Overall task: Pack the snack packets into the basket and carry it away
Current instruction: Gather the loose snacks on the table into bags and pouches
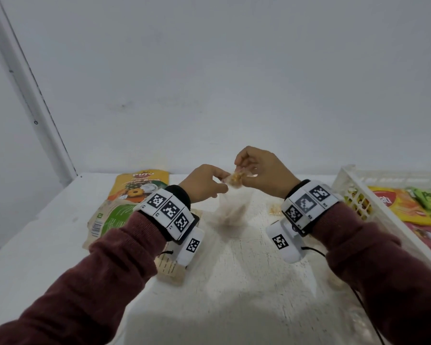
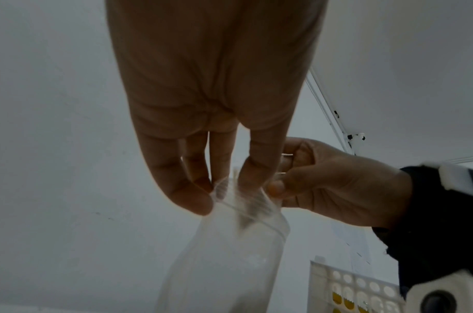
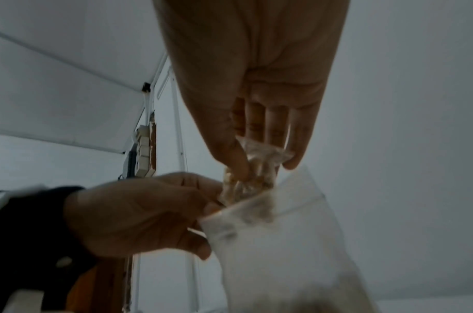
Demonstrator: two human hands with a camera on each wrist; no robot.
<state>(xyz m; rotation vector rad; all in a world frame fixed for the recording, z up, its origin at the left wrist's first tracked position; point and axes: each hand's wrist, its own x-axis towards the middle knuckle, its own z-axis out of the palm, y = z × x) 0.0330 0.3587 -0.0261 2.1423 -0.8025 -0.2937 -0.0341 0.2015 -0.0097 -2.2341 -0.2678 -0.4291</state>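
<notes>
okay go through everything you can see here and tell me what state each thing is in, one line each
Clear bag: held up above the table, mouth open.
Small snack packet: pinched at the bag's mouth, not yet inside.
Left hand: pinches the bag's rim.
Right hand: pinches the small packet.
Basket: on the table, holding packets.
Yellow packet: lying flat, unpacked.
Green packet: lying flat, unpacked.

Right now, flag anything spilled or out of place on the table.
Pale crumbs lie loose on the table, left of the basket, beside the right hand. They look spilled.
</notes>
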